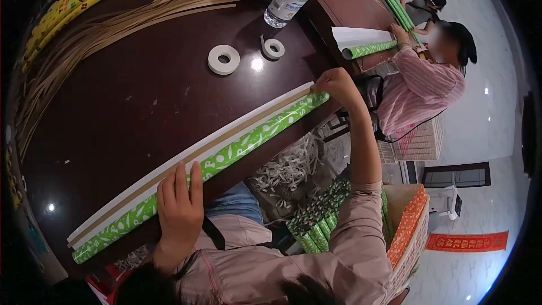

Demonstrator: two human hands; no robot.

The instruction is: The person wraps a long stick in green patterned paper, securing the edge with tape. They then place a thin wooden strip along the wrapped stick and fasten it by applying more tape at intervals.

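- Landmark: the roll [248, 141], green printed paper with a white margin, lying slantwise along the near edge of the table [141, 107].
- Strip [209, 145]: tan, narrow, lying lengthwise on the roll's white margin, on the side away from the body.
- Step in hand (judged): lining up the strip and holding it along the margin. Whether it is stuck down, cannot tell.
- Next move (judged): calls for the strip kept straight and the margin flat, with even pressure from both hands and no skewing of the roll.
- Left hand [182, 197]: on the roll's left half, back of the hand up, fingers extended and slightly parted, reaching over the green part towards the strip. Open; presses rather than grasps.
- Right hand [341, 90]: at the roll's right end, arm stretched out, wrist bent, fingers and thumb drawn together. Pinches the end; whether the strip is also in the pinch, cannot tell.
- Beyond the roll: large tape [214, 65] and small tape [279, 53], both lying flat; bottle [285, 5] upright, farther off than these.
- Farther beyond the roll's left half: loose canes [113, 22].
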